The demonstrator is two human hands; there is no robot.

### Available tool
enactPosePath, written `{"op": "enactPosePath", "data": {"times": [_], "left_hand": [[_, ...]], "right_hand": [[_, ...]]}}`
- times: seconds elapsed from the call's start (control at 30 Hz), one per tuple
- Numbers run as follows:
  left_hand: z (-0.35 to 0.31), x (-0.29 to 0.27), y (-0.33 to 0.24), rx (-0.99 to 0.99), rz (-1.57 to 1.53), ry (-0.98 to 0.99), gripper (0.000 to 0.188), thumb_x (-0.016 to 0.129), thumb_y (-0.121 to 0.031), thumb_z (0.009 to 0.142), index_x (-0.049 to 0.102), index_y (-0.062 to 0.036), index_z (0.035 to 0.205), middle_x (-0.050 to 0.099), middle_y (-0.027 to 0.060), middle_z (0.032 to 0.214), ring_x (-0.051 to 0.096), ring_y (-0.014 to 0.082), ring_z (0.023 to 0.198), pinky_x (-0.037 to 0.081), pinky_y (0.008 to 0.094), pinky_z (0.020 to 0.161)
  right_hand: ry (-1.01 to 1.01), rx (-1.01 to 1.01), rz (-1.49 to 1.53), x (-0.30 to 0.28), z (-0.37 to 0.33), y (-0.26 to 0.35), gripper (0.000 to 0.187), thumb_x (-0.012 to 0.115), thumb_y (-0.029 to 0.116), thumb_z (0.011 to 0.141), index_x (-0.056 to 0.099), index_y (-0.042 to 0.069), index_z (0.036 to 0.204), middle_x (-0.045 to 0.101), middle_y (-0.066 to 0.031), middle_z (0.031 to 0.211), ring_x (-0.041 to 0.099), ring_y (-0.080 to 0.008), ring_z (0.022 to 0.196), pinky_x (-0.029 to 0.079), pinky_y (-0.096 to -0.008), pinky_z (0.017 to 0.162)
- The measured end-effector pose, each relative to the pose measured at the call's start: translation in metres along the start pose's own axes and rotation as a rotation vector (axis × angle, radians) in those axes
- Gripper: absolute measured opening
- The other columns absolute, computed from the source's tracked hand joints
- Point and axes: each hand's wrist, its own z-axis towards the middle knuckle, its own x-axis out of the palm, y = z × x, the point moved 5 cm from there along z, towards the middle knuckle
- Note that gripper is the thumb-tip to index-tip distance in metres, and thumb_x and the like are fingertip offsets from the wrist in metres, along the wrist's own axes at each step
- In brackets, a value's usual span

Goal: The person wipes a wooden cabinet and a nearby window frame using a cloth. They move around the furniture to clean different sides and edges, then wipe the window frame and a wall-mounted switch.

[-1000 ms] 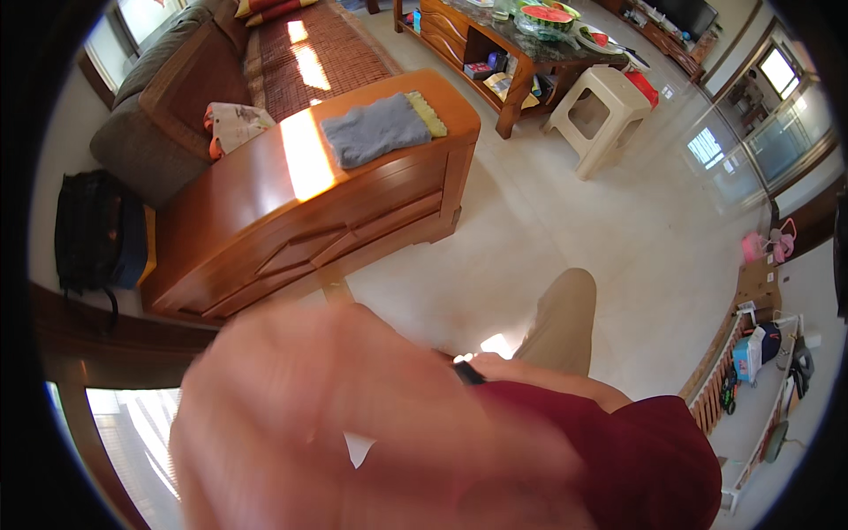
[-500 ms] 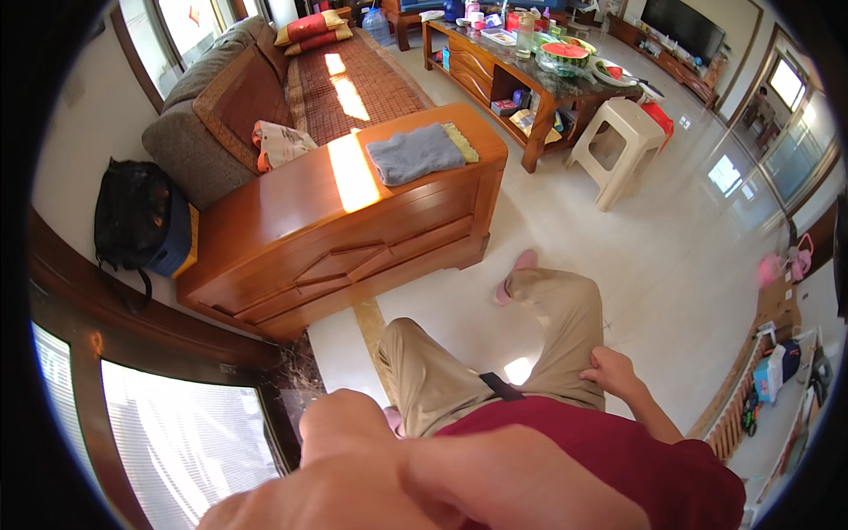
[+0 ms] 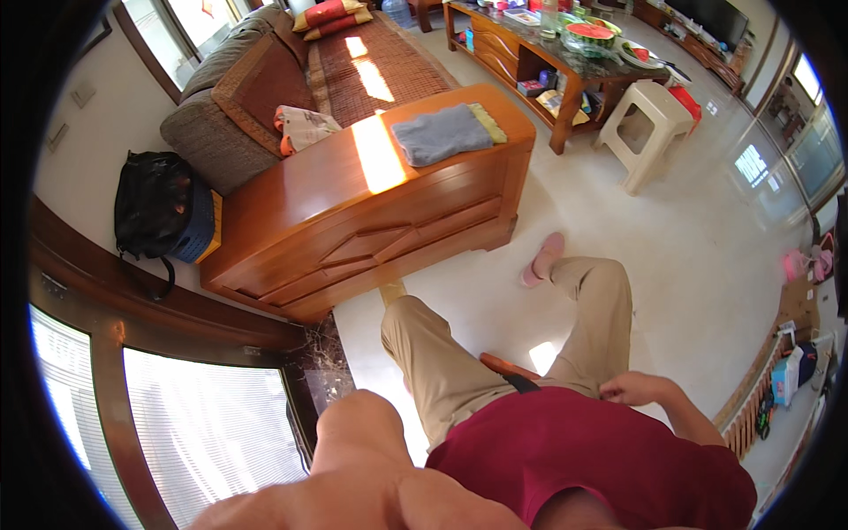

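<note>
My left hand [image 3: 353,499] is very close to the camera along the lower edge, large and cut off by the frame. Its fingers are out of sight, so I cannot tell what it holds. The bent left arm [image 3: 364,428] sticks out beyond it. My right hand [image 3: 632,387] is at the side of my khaki trousers [image 3: 596,309], next to the hip. Its fingers are curled in, and whatever lies inside them is hidden. A dark strap [image 3: 521,382] pokes out below my dark red shirt [image 3: 565,442], beside a partly covered orange-brown piece.
A wooden sofa end [image 3: 353,247] with a folded grey cloth [image 3: 442,134] stands ahead. A black bag [image 3: 155,208] is left of it. Farther right are a beige plastic stool [image 3: 645,132] and a low table [image 3: 565,93] bearing cut watermelon [image 3: 590,33]. A glazed door [image 3: 203,424] borders the near left.
The view has shifted, so the furniture sits farther right and higher. My left hand is lower in the picture. The right hand has moved from the thigh up to the hip.
</note>
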Motion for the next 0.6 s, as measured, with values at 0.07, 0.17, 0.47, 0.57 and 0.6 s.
{"op": "enactPosePath", "data": {"times": [0.07, 0.17, 0.47, 0.57, 0.6], "left_hand": [[-0.004, -0.009, -0.014, 0.031, 0.068, -0.016, 0.028, 0.059, -0.016, 0.102, 0.069, 0.0013, 0.121, 0.067, 0.0133, 0.124, 0.063, 0.0251, 0.114, 0.049, 0.0361, 0.098], [-0.011, -0.023, -0.038, 0.044, 0.184, -0.059, 0.028, 0.059, -0.016, 0.102, 0.068, 0.0011, 0.122, 0.067, 0.0133, 0.125, 0.063, 0.0252, 0.114, 0.049, 0.0362, 0.098], [-0.040, -0.075, -0.033, 0.038, 0.263, -0.137, 0.029, 0.059, -0.016, 0.103, 0.067, 0.0005, 0.124, 0.066, 0.0132, 0.127, 0.062, 0.0254, 0.117, 0.048, 0.0365, 0.100], [-0.041, -0.091, -0.028, 0.009, 0.288, -0.155, 0.029, 0.059, -0.016, 0.103, 0.067, 0.0004, 0.125, 0.065, 0.0132, 0.128, 0.062, 0.0254, 0.117, 0.048, 0.0366, 0.100], [-0.040, -0.095, -0.026, 0.000, 0.305, -0.156, 0.029, 0.059, -0.016, 0.103, 0.067, 0.0003, 0.125, 0.065, 0.0132, 0.128, 0.062, 0.0255, 0.118, 0.048, 0.0367, 0.100]], "right_hand": [[-0.081, -0.028, 0.070, -0.041, 0.014, 0.041, 0.017, 0.065, 0.021, 0.098, 0.069, 0.008, 0.107, 0.068, -0.0038, 0.089, 0.062, -0.0139, 0.083, 0.051, -0.0310, 0.077], [-0.288, -0.229, -0.038, -0.099, 0.052, 0.129, 0.015, 0.064, 0.020, 0.099, 0.067, 0.006, 0.103, 0.070, -0.0026, 0.090, 0.064, -0.0148, 0.082, 0.053, -0.0317, 0.075], [-0.898, -0.822, -0.399, -0.302, 0.194, 0.355, 0.017, 0.068, 0.016, 0.093, 0.064, 0.006, 0.106, 0.067, -0.0067, 0.108, 0.066, -0.0253, 0.102, 0.051, -0.0398, 0.086], [-1.030, -0.754, -0.659, -0.337, 0.267, 0.371, 0.041, 0.066, 0.038, 0.099, 0.068, 0.020, 0.135, 0.057, -0.0072, 0.150, 0.049, -0.0287, 0.141, 0.039, -0.0482, 0.114], [-0.959, -0.597, -0.777, -0.343, 0.290, 0.373, 0.053, 0.056, 0.052, 0.102, 0.058, 0.031, 0.151, 0.041, -0.0034, 0.166, 0.033, -0.0262, 0.155, 0.027, -0.0506, 0.124]]}}
